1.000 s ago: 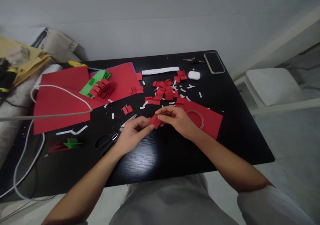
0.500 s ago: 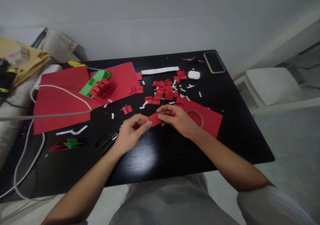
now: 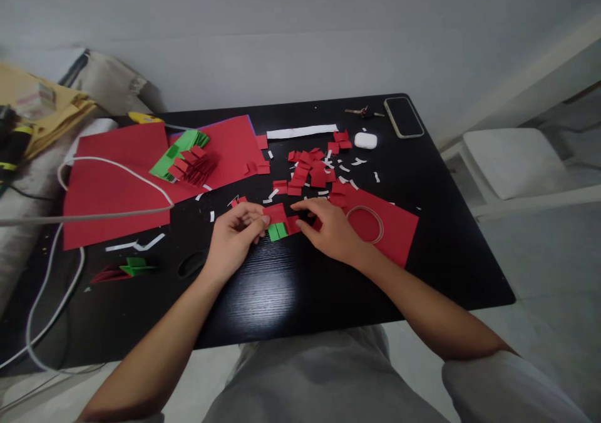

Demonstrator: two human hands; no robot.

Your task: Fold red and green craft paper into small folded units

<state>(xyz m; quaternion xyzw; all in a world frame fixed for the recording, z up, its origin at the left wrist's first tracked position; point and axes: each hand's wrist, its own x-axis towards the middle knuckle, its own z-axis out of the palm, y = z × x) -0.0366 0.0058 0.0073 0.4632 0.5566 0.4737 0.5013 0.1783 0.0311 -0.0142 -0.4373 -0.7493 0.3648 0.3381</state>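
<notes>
Above the front half of the black table, a small piece of folded red paper (image 3: 274,213) shows a green folded part (image 3: 277,231) along its lower side. My left hand (image 3: 237,235) pinches its left edge between thumb and fingers. At the right end, a red flap (image 3: 292,224) meets the thumb of my right hand (image 3: 328,228). A gap shows between that thumb and the raised index finger; the other fingers are mostly hidden. Behind the hands lies a pile of folded red paper pieces (image 3: 307,168). Black-handled scissors (image 3: 191,264) lie partly under my left wrist.
Red sheets (image 3: 117,188) carry green and red folded strips (image 3: 190,157). A ring (image 3: 381,229) rests on another red sheet (image 3: 399,223). Farther back are a white strip (image 3: 300,131), white case (image 3: 365,141), keys (image 3: 364,112) and phone (image 3: 404,117). A white cable (image 3: 117,218) crosses the left side.
The red paper has spread wider, and a green part now shows below it. My left hand has shifted slightly left, and my right index finger has lifted away from the thumb.
</notes>
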